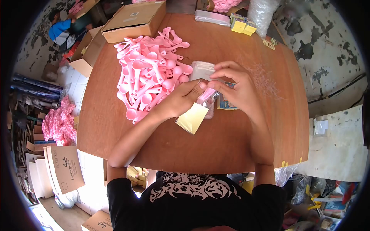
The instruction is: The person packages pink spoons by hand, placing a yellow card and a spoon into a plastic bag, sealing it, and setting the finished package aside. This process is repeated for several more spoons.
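Note:
My left hand (188, 97) is closed on a clear plastic bag (208, 101) with a pale yellow card (192, 118) in its lower end and a pink measuring spoon (208, 93) showing through the film. My right hand (236, 85) curls in from the other side, its thumb and fingertips meeting the bag's upper end beside my left thumb. Under the hands lie a stack of clear bags (202, 71) and some blue printed cards (227, 103), both partly hidden. Left of them spreads a big heap of pink measuring spoons (148, 73).
A cardboard box (133, 21) stands at the table's far left. Yellow card stacks (243, 24), a pack of clear sleeves (212, 17) and a large plastic sack (263, 15) line the far edge. Thin plastic strips (264, 80) lie right. Another person (61, 30) sits far left.

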{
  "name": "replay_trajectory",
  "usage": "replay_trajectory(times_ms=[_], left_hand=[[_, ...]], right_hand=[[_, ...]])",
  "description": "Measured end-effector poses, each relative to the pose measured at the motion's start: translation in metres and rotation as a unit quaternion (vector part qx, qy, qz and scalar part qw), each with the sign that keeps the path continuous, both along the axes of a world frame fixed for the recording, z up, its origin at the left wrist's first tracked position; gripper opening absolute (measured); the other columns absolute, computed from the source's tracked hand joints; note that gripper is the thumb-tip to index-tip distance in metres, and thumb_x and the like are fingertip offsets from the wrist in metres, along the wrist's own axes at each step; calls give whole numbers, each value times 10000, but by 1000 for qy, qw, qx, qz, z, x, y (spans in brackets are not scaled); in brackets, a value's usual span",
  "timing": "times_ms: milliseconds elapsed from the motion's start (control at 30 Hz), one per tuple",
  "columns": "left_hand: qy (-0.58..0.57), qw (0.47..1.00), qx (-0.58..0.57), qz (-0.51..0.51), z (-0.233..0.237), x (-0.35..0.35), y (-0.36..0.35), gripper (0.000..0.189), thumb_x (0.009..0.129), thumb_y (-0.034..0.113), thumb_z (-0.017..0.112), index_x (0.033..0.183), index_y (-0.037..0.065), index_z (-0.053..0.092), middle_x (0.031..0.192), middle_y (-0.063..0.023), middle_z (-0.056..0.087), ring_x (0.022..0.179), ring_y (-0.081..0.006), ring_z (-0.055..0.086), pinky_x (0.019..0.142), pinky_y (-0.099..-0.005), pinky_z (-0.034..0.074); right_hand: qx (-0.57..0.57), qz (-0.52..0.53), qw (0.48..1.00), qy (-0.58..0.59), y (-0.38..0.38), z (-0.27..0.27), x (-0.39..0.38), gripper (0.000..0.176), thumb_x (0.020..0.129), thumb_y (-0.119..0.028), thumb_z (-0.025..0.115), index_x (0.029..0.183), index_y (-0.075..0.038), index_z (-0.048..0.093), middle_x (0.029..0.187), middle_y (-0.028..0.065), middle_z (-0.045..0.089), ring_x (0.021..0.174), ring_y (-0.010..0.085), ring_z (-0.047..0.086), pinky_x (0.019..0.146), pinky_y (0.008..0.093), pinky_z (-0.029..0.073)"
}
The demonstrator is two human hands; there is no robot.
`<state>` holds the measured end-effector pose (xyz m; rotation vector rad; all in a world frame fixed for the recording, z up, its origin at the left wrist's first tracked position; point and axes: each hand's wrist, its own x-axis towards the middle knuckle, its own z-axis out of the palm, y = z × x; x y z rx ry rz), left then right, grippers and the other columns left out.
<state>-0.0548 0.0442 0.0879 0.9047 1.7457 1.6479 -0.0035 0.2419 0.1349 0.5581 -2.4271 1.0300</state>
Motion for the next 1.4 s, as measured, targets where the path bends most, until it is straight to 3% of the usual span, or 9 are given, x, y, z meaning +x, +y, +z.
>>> replay_trajectory(times_ms=[200, 367, 433, 667, 767, 833, 867, 1067, 1400], left_hand=[[-28, 998, -35, -49, 18, 8, -4, 440, 1060, 363, 385, 1216, -9, 560, 1022, -54, 632, 942, -121, 583, 823, -275, 473], [312, 945, 62, 77, 20, 6, -5, 506, 1004, 323, 520, 1380, -5, 434, 1310, -155, 505, 1268, -237, 458, 1052, -378, 377], [229, 967, 87, 73, 30, 10, -10, 502, 967, 247, 583, 1376, -1, 430, 1350, -171, 475, 1303, -258, 427, 1073, -399, 348], [308, 936, 101, 135, 44, 16, -11, 482, 874, 191, 707, 1269, -6, 513, 1260, -201, 538, 1163, -361, 541, 986, -406, 433], [330, 924, 133, 144, 48, 26, -11, 345, 900, 151, 681, 1181, -26, 591, 1104, -168, 637, 1012, -272, 632, 884, -361, 492], [84, 992, 60, 76, 45, 31, -17, 241, 971, 95, 587, 1159, -52, 616, 990, -96, 671, 944, -148, 635, 838, -282, 495], [96, 988, 72, 96, 42, 36, -14, 219, 999, 83, 539, 1123, -65, 642, 884, -61, 691, 825, -80, 634, 735, -228, 502], [47, 995, 31, 77, 39, 41, -13, 231, 981, 71, 560, 1149, -70, 632, 853, -59, 699, 749, -51, 615, 659, -213, 503], [198, 978, -56, 36, 48, 50, -15, 265, 891, -31, 581, 1150, -60, 626, 758, -144, 689, 659, -116, 664, 590, -273, 520]], right_hand=[[-222, -16, 967, -128, -7, 1, 3, 184, 839, -37, 700, 1011, -13, 639, 896, 68, 693, 821, 169, 673, 761, 280, 518], [-99, -60, 991, 68, -7, 38, 6, 156, 836, -4, 682, 987, -13, 643, 856, 87, 704, 798, 175, 701, 687, 291, 546], [-33, -61, 991, 117, -3, 39, 9, 149, 834, 10, 676, 978, -11, 645, 852, 93, 706, 790, 179, 707, 659, 294, 550], [-120, 8, 992, 34, -14, 41, 22, 143, 837, 19, 682, 972, -8, 642, 833, 58, 703, 730, 134, 683, 633, 241, 527], [-153, 19, 988, -16, -21, 46, 31, 150, 836, 10, 693, 974, -5, 634, 835, 40, 698, 721, 116, 665, 639, 222, 512], [-183, 0, 979, -91, -22, 47, 35, 139, 825, 6, 706, 946, -10, 638, 820, 57, 691, 715, 114, 660, 638, 242, 516], [-183, 0, 979, -91, -22, 45, 36, 139, 825, 6, 706, 946, -10, 638, 820, 57, 691, 715, 114, 660, 638, 242, 516], [61, -48, 991, 106, -26, 33, 47, 80, 780, -34, 732, 826, -39, 667, 905, 50, 613, 713, 239, 631, 610, 330, 511], [249, -104, 952, 147, -29, 20, 56, 105, 707, -60, 720, 740, -68, 621, 807, 6, 542, 718, 175, 566, 540, 338, 474]])
